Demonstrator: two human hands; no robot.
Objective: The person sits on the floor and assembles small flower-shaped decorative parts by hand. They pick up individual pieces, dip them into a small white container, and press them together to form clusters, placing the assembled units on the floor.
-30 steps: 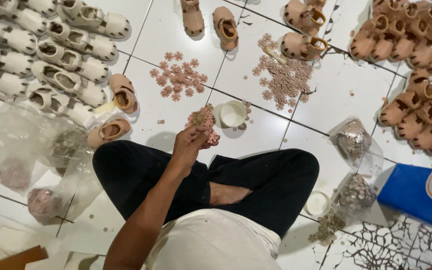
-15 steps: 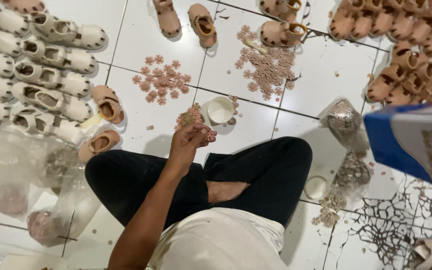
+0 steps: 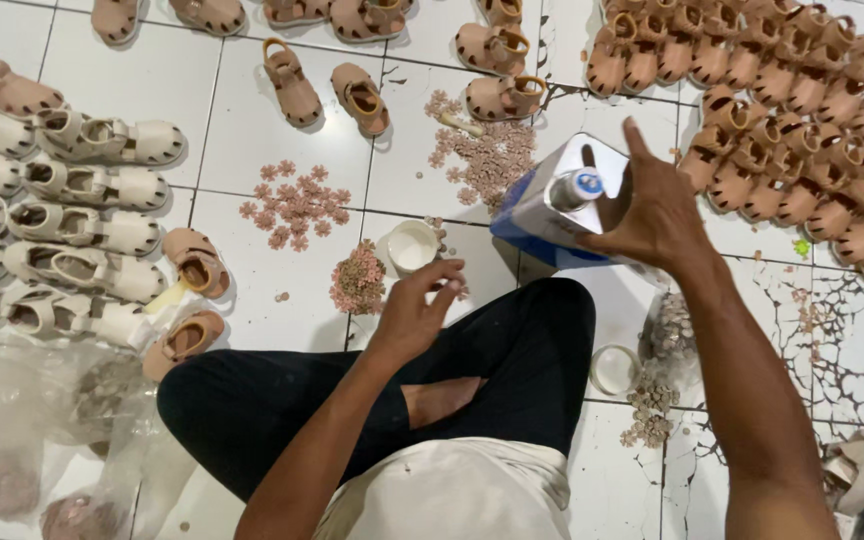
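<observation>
My right hand [image 3: 657, 205] gripping a silver and blue can [image 3: 557, 205] above the tiled floor [image 3: 252, 120], my left hand [image 3: 414, 310] empty with fingers loosely spread, hovering near a small white bowl [image 3: 410, 246], beside a pile of pink flower pieces [image 3: 357, 280]

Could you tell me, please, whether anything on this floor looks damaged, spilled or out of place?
Yes. The white floor tiles at the lower right are badly cracked, with dark lines branching across them. Small beads lie loose on the floor beside a clear bag. The right hand holds a blue and silver can tilted.
</observation>
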